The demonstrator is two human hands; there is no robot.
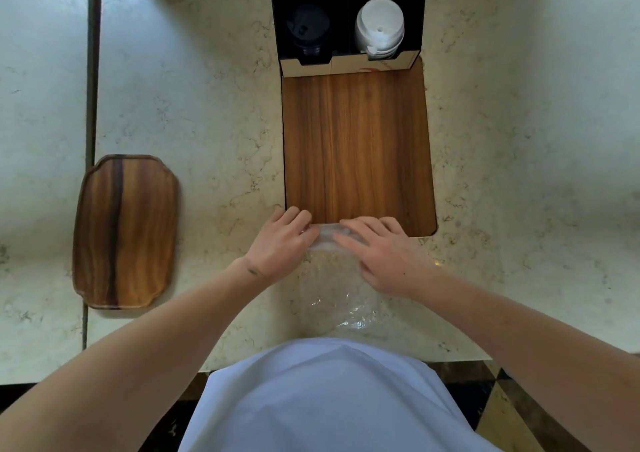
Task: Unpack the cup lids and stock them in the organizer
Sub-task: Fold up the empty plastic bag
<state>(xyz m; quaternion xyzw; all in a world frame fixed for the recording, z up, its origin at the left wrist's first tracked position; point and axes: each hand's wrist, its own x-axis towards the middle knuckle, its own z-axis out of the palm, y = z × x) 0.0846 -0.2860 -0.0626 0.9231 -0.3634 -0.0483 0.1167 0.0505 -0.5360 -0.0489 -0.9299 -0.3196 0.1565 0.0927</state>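
Both hands (332,243) on clear plastic bag (336,299), its rolled edge partly hidden.

So the surface here is a pale marble-look countertop (214,112) with grey veining, plus a seam running down the left side. Sitting right on it: a dark wooden tray (126,231) off to the left, hanging a bit over that seam, and a big rectangular wooden board (356,146) in the middle. At the board's far end there's a black organizer (346,18), though I can't tell if it rests on the board or the counter. A clear plastic bag (337,295) lies flat near the front edge.
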